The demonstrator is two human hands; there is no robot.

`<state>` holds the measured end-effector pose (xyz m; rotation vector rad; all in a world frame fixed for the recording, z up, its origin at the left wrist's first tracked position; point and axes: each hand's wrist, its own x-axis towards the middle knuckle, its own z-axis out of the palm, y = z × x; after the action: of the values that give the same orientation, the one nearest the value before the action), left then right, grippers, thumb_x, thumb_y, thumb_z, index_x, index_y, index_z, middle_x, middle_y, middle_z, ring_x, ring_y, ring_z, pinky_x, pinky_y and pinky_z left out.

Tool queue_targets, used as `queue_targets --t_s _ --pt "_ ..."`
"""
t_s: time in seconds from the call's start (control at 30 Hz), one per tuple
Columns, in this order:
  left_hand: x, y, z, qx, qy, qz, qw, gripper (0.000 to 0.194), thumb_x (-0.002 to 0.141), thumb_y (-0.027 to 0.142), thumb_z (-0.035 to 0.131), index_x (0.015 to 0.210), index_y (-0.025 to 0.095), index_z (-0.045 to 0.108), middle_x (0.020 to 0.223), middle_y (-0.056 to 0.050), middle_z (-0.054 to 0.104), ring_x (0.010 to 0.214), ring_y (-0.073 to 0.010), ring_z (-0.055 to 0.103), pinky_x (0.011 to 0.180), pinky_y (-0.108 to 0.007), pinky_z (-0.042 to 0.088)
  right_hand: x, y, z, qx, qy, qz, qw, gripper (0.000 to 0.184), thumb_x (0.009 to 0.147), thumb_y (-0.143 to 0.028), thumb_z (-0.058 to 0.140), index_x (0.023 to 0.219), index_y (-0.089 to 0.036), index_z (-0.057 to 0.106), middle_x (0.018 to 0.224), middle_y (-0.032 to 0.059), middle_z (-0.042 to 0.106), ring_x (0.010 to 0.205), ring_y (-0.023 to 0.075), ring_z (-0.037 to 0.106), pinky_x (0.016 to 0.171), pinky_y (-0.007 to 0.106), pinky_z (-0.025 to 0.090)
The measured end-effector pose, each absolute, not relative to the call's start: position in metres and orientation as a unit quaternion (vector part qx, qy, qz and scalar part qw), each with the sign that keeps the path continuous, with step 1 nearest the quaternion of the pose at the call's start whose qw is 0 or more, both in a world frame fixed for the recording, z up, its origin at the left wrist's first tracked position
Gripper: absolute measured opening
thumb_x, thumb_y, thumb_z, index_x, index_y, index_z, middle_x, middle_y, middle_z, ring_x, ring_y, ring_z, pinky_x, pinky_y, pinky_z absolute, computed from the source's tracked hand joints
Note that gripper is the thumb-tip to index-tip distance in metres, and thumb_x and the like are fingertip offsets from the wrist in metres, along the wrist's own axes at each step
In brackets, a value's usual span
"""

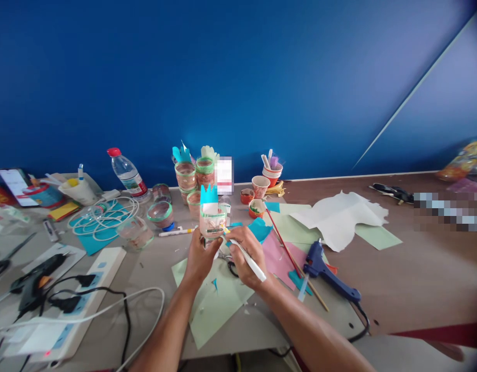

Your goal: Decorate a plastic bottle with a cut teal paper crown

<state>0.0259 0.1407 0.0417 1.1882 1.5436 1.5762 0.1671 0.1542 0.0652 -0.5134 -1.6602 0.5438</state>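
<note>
From my remote seat I look through the head camera at both hands close together over the near part of the table. The left hand is clamped round the lower part of a green-rimmed clear cup, with a crown-cut blue paper strip standing up at its rim. The right hand pinches a white marker pen between thumb and fingers. What I watch most is how pen and cup meet: the cup is roughly upright, just beyond the left hand and ahead and to the left of the right one, so the left hand is the nearer and the one gripping it. The pen's long axis runs slantwise, from its blunt end low on the right up to its yellowish tip by the cup's lower right side; I cannot tell whether that tip touches the wall or stops just short. Below the hands I see a pale green paper sheet with blue scraps on it and a dark scissors handle near the right hand. Another white marker lies to the left of the cup, and the blue glue gun rests well off to the right.
</note>
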Motion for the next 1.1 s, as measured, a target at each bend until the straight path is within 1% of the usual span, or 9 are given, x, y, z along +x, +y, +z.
queue_targets --t_s 0.23,0.4,0.7,0.87,1.1 --pt "0.0255 0.14 0.0419 0.449 0.582 0.595 0.325 0.038 0.07 0.035 0.071 0.101 0.017 0.057 0.101 -0.009 0.065 0.097 -0.0237 0.063 0.085 -0.036 0.048 0.1695 0.1511 0.0669 -0.234 -0.713 0.252 0.611 0.018 0.089 -0.021 0.046 0.101 -0.022 0.061 0.09 0.0059 0.064 0.083 0.0194 0.06 0.073 0.033 0.049" --pt "0.0261 0.1394 0.0438 0.447 0.581 0.597 0.325 0.041 0.07 0.034 0.071 0.104 0.017 0.057 0.104 -0.01 0.066 0.099 -0.0244 0.063 0.085 -0.036 0.048 0.1701 0.153 0.0614 -0.285 -0.676 0.276 0.621 0.018 0.091 -0.027 0.046 0.101 -0.021 0.061 0.091 0.0061 0.062 0.083 0.0195 0.059 0.074 0.033 0.048" --pt "0.0242 0.1415 0.039 0.458 0.578 0.592 0.324 0.038 0.071 0.035 0.07 0.101 0.016 0.056 0.103 -0.01 0.064 0.099 -0.024 0.062 0.086 -0.037 0.047 0.1703 0.1528 0.0648 -0.228 -0.711 0.258 0.614 0.018 0.092 -0.027 0.048 0.103 -0.022 0.06 0.091 0.0062 0.064 0.084 0.02 0.06 0.075 0.034 0.048" --pt "0.0244 0.1411 0.0389 0.451 0.578 0.597 0.325 0.037 0.071 0.035 0.071 0.1 0.016 0.058 0.101 -0.009 0.065 0.099 -0.0241 0.062 0.086 -0.036 0.048 0.1695 0.1531 0.0647 -0.251 -0.706 0.246 0.615 0.019 0.093 -0.031 0.046 0.101 -0.021 0.06 0.089 0.0067 0.064 0.083 0.0201 0.061 0.074 0.034 0.049" --pt "0.0268 0.14 0.0429 0.447 0.575 0.597 0.336 0.04 0.07 0.038 0.072 0.101 0.017 0.058 0.102 -0.01 0.067 0.098 -0.0245 0.063 0.087 -0.037 0.048 0.1693 0.1529 0.0645 -0.231 -0.719 0.251 0.606 0.019 0.092 -0.025 0.047 0.106 -0.022 0.06 0.092 0.007 0.065 0.084 0.0204 0.061 0.075 0.035 0.049"
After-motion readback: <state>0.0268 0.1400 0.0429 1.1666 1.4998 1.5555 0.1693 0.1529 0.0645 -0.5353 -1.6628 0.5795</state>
